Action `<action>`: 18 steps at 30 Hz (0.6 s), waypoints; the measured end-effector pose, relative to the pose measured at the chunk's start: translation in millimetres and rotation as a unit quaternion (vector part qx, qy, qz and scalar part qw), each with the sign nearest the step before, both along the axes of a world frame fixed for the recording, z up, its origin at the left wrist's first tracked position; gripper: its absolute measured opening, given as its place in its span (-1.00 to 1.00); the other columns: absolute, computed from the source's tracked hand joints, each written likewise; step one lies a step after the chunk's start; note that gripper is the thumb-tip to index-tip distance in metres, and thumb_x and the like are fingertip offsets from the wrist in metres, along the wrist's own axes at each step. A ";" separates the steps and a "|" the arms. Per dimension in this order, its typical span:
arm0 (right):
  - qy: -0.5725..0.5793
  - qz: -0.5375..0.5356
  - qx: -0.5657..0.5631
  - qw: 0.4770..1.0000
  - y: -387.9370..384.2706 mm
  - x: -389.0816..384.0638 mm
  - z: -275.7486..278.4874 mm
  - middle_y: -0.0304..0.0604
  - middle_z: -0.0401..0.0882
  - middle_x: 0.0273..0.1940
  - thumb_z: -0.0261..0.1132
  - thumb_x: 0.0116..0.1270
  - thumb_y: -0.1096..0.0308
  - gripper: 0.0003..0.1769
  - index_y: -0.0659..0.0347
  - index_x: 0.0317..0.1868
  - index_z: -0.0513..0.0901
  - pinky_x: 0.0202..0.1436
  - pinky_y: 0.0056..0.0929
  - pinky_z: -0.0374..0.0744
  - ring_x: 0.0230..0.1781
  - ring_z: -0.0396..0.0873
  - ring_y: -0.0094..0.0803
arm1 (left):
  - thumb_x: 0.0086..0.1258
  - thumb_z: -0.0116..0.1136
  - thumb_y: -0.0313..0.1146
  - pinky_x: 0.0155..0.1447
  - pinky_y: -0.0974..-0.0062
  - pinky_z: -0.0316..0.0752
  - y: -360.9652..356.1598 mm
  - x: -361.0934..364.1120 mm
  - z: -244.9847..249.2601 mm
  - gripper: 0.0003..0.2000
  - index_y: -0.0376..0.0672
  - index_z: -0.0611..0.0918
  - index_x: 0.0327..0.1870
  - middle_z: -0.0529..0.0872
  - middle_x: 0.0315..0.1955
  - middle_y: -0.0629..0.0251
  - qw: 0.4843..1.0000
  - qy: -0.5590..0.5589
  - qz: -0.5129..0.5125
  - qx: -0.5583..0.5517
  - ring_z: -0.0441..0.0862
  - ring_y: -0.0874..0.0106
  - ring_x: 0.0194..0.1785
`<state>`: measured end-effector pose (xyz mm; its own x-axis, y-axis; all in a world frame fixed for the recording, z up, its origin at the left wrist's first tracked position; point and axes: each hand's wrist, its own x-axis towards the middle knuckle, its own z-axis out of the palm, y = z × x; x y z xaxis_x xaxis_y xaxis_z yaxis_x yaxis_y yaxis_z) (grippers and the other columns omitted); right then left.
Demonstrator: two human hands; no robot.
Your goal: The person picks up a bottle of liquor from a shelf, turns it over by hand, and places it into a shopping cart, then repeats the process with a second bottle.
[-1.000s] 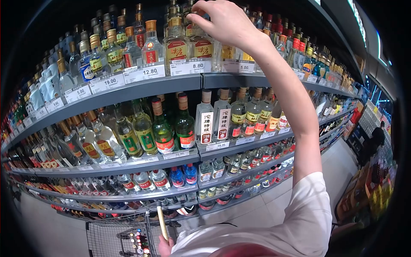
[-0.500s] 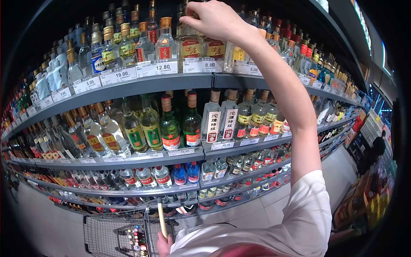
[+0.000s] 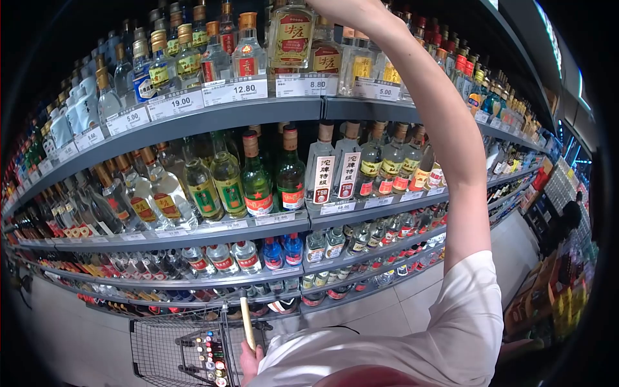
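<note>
Right hand (image 3: 345, 8) raised to the top shelf (image 3: 193, 132), only its heel and wrist showing at the upper edge of the view; fingers cut off there, so cannot tell whether spread or closed. Directly below it, a clear bottle (image 3: 291, 35) with a gold and red label, slightly tilted, standing forward of its row and just above the 8.80 price tag (image 3: 308, 85); neck out of view. Beside it on the same shelf, more clear bottles with gold caps, close together.

Left hand (image 3: 248, 362) low at the bottom edge, wrapped round the near end of the pale cart handle (image 3: 247, 322); wire cart (image 3: 174, 348) just to its left, with small items inside. Bare right forearm crossing the shelves, white sleeve (image 3: 464, 322) at the shoulder. One shelf down, green bottles (image 3: 258, 180) with red labels; lower shelves packed with smaller bottles; tiled floor (image 3: 400, 309) beneath.
</note>
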<state>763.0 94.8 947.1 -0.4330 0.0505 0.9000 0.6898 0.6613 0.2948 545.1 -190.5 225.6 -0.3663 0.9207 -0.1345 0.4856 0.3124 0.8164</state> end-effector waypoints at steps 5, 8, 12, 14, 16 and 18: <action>0.033 0.008 0.021 0.999 -3.3 -0.8 -0.3 0.13 0.74 -0.33 0.29 0.39 0.05 -0.61 0.29 -0.24 0.71 -0.11 -0.14 0.65 -0.26 0.74 0.03 | 0.45 0.16 -0.19 -0.21 -0.14 0.46 0.5 -2.1 -11.6 -0.60 -0.21 0.38 0.15 0.67 -0.49 -0.18 1.000 -0.001 -0.002 0.004 0.64 -0.28 -0.33; 0.044 0.043 0.044 0.997 -3.2 1.9 -2.7 0.13 0.72 -0.35 0.31 0.37 0.05 -0.59 0.31 -0.26 0.71 -0.13 -0.15 0.65 -0.27 0.73 0.03 | 0.46 0.16 -0.16 -0.12 -0.11 0.48 0.7 -2.3 -3.1 -0.55 -0.24 0.37 0.21 0.68 -0.37 -0.22 1.000 0.006 -0.008 -0.026 0.64 -0.26 -0.23; 0.055 0.113 -0.001 0.992 -33.4 6.2 -23.4 0.00 0.72 -0.40 0.36 0.38 0.12 -0.63 0.33 -0.29 0.69 -0.20 -0.33 0.62 -0.37 0.70 -0.26 | 0.50 0.14 -0.12 0.30 0.02 0.40 1.1 0.4 19.9 -0.36 -0.37 0.28 0.44 0.54 0.17 -0.32 0.984 0.114 0.068 0.116 0.51 -0.16 0.22; 0.065 0.173 -0.080 0.979 -57.7 9.2 -42.3 -0.13 0.71 -0.43 0.38 0.39 0.19 -0.69 0.33 -0.31 0.69 -0.23 -0.45 0.58 -0.39 0.63 -0.50 | 0.55 0.09 -0.15 0.52 0.09 0.17 8.0 -4.9 63.3 -0.30 -0.42 0.18 0.54 0.31 0.41 -0.25 0.995 0.032 0.059 0.075 0.29 -0.08 0.45; 0.074 0.195 -0.139 0.968 -85.1 11.2 -62.9 -0.20 0.70 -0.43 0.39 0.39 0.26 -0.74 0.32 -0.32 0.69 -0.24 -0.52 0.56 -0.38 0.59 -0.61 | 0.60 0.05 -0.20 0.50 0.16 0.25 20.7 1.8 100.9 -0.38 -0.38 0.21 0.53 0.43 0.36 -0.16 0.981 -0.009 0.077 0.177 0.40 0.04 0.43; 0.044 0.281 -0.119 0.951 -77.4 19.7 -85.7 -0.25 0.69 -0.43 0.42 0.38 0.30 -0.77 0.32 -0.32 0.69 -0.24 -0.55 0.54 -0.38 0.58 -0.63 | 0.64 0.00 -0.24 0.50 0.24 0.30 41.1 16.1 169.8 -0.44 -0.34 0.24 0.53 0.49 0.34 -0.06 0.960 -0.179 0.038 0.210 0.46 0.18 0.40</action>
<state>782.7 17.4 861.4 -0.3754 0.0409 0.9260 0.2231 0.9737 0.0474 561.2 -149.4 395.4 -0.4346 0.8936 0.1121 0.1389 -0.0565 0.9887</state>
